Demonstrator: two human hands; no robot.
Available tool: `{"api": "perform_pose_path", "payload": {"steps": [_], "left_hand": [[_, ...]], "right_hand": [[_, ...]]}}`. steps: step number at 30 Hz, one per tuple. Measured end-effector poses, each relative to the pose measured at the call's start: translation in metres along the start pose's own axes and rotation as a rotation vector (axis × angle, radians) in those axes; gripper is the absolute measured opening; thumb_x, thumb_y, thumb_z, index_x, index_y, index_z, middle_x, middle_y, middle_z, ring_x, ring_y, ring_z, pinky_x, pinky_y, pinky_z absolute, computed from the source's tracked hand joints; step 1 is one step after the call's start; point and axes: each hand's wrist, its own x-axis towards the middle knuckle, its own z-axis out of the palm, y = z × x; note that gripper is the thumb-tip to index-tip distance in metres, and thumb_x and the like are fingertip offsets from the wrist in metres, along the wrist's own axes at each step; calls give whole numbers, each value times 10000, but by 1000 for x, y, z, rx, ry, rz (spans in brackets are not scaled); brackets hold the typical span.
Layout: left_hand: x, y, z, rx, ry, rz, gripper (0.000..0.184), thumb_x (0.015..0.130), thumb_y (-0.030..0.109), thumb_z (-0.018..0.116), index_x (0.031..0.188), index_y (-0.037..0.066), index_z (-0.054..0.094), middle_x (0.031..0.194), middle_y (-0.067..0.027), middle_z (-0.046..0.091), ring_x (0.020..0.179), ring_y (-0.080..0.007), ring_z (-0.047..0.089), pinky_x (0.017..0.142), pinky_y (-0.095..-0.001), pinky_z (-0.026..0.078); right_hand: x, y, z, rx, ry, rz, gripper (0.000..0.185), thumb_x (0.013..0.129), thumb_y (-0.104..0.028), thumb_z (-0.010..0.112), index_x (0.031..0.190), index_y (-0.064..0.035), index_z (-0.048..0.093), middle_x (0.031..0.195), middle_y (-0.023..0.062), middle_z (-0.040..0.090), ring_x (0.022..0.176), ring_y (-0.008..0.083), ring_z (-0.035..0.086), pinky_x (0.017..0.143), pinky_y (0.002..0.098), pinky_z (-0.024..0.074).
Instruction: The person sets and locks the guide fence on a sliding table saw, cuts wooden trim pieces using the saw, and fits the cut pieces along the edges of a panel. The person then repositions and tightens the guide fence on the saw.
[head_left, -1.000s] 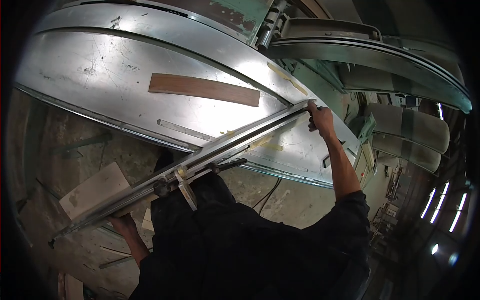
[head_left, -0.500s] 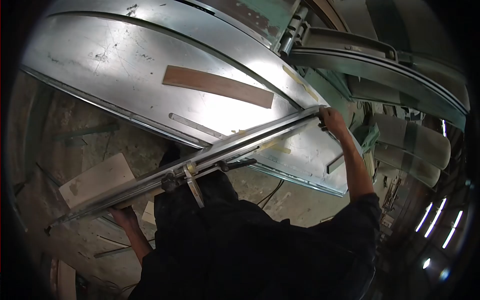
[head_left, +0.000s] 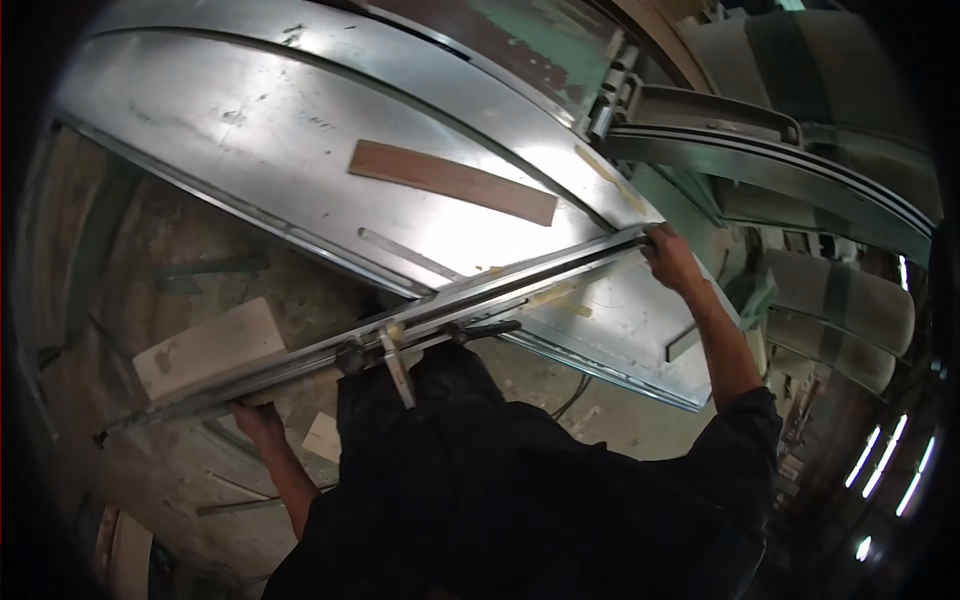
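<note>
A long metal rail [head_left: 500,285] slants from the lower left up to the right, its upper part over a shiny metal table [head_left: 250,130]. At its upper right end my right hand [head_left: 670,258] is closed around the rail. My left hand [head_left: 260,422] holds the rail from beneath near its lower left end, the fingers partly hidden by it. A black knob [head_left: 350,356] and a flat metal lever [head_left: 397,372] sit on the rail's near side, before my body.
A curved brown wooden strip [head_left: 455,183] lies on the metal table. Beneath the rail's left part is a pale board [head_left: 210,348]. A curved metal guide [head_left: 770,165] stands at the upper right, and thin strips lie on the floor at lower left.
The camera view has shifted, so the table and wooden strip appear further right. The rail looks slightly less steep. Both hands keep their hold on it.
</note>
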Motion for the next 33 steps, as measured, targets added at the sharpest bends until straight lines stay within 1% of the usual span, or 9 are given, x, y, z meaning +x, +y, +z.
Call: {"api": "perform_pose_path", "payload": {"steps": [3, 5, 8, 11, 16, 20, 22, 26, 33], "left_hand": [[-6, 8, -5, 56, 8, -22, 707, 1046, 557, 434, 1579, 108, 315, 1609, -123, 328, 1478, -362, 310, 1192, -576, 257], [-6, 13, -10, 125, -1, -67, 713, 1036, 583, 433, 1580, 134, 325, 1604, -114, 343, 1465, -351, 333, 1177, -578, 260], [-9, 13, -5, 104, 6, -55, 721, 1027, 613, 423, 1579, 159, 330, 1596, -105, 364, 1452, -336, 353, 1158, -552, 288], [1, 4, -15, 80, 16, -15, 712, 1042, 606, 400, 1565, 125, 350, 1548, -128, 422, 1379, -346, 450, 1105, -552, 358], [-1, 0, -12, 117, 24, 46, 728, 1022, 640, 428, 1537, 126, 386, 1482, -123, 482, 1310, -338, 503, 1062, -534, 394], [-11, -3, -20, 148, -59, 59, 748, 1024, 614, 457, 1526, 65, 379, 1466, -163, 480, 1296, -338, 516, 1056, -551, 436], [-25, -12, -23, 169, -12, 48, 751, 1038, 580, 452, 1513, 4, 372, 1427, -192, 526, 1248, -331, 569, 1034, -510, 486], [-57, -78, -50, 270, -55, 37, 678, 1067, 490, 423, 1444, -74, 414, 1330, -227, 624, 1180, -335, 633, 982, -423, 528], [-178, -256, -13, 877, -365, -229, 499, 1027, 395, 553, 1324, -4, 594, 1166, -160, 687, 1053, -270, 667, 903, -437, 545]], "right_hand": [[13, 0, 4, -20, -12, 44, 293, 929, -206, 588, 968, 68, 685, 761, 207, 704, 660, 343, 711, 734, 456, 571], [29, -15, -7, 225, -371, 936, 269, 878, -127, 654, 1070, 62, 661, 942, 213, 669, 910, 362, 702, 799, 429, 545], [19, -18, -28, 450, -345, 823, 264, 854, -109, 664, 1058, 59, 663, 936, 219, 666, 935, 401, 674, 816, 445, 531], [-11, 4, -8, 201, -8, 18, 200, 858, -110, 655, 981, 46, 677, 805, 209, 679, 777, 405, 686, 720, 454, 540], [1, 12, 16, 268, -162, 670, 256, 854, -208, 701, 944, 31, 698, 738, 202, 690, 727, 415, 682, 728, 459, 548], [-2, 21, 3, 186, -231, 507, 262, 846, -148, 704, 1024, 40, 659, 878, 255, 697, 847, 446, 680, 790, 486, 541], [-21, 27, 8, 126, -29, -45, 346, 850, -131, 705, 1140, 34, 614, 967, 282, 664, 943, 450, 662, 822, 495, 522], [-17, 43, 16, 102, -64, -71, 352, 872, -163, 698, 1158, 21, 608, 943, 267, 660, 943, 454, 662, 816, 494, 527], [-1, 15, 15, 202, -352, 610, 401, 889, -276, 713, 1131, 39, 657, 902, 223, 709, 864, 377, 721, 786, 464, 559]]}}
